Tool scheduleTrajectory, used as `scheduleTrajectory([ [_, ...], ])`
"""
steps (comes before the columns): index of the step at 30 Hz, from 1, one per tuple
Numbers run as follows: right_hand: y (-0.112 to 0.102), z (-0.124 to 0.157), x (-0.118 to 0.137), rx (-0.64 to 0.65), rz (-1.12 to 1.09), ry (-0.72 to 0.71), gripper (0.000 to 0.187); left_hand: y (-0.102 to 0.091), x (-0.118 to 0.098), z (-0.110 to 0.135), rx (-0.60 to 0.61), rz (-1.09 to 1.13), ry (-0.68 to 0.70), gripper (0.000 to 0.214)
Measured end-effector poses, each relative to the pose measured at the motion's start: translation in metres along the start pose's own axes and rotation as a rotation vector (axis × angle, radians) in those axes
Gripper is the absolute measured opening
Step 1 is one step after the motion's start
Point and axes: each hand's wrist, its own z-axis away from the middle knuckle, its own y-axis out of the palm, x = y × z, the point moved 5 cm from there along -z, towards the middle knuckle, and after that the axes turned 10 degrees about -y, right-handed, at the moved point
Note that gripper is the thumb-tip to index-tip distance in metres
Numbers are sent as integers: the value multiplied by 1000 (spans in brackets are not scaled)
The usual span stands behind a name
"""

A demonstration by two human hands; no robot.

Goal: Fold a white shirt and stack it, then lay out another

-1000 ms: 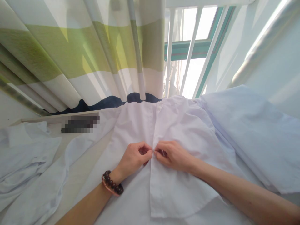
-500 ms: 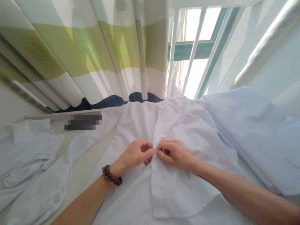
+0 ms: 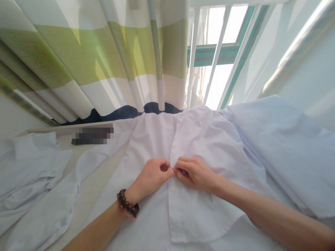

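A white shirt (image 3: 209,146) lies spread front-up on the table before me. My left hand (image 3: 151,176) and my right hand (image 3: 195,172) meet at its front placket, fingertips touching. Both are closed in a pinch on the two edges of the shirt's front opening. What sits between the fingertips is too small to make out. A dark bead bracelet (image 3: 127,206) circles my left wrist. The shirt's left sleeve (image 3: 49,212) trails toward the near left.
Another white garment (image 3: 26,170) lies crumpled at the left. A pale blue cloth (image 3: 285,150) is heaped at the right. A green-striped curtain (image 3: 99,59) and a barred window (image 3: 214,52) stand behind the table. A blurred dark object (image 3: 92,136) rests by the back ledge.
My hands have stayed pinched together on the shirt's front edges, shifting only slightly downward. The view has drifted a little.
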Motion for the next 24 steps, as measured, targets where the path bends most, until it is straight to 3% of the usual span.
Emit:
scheduleTrajectory([
  [4, -4, -2, -7, -54, -291, 129, 17, 2, 9, -4, 116, 140, -9, 20],
  [9, -1, -2, -15, 38, -621, 195, 20, 2, 15, -6, 267, 240, 37, 22],
  [13, -1, -1, -18, -5, -614, 229, 28, 3, 11, -3, 178, 249, 93, 18],
  [16, -1, 1, -26, -175, -641, 341, 33, 4, 7, -1, 72, 213, 142, 20],
  [19, 2, 3, -33, -299, -752, 436, 26, 8, 5, -1, 88, 155, 154, 18],
  [24, 3, 1, -34, -296, -762, 524, 23, 9, 1, 3, 60, 9, 267, 16],
])
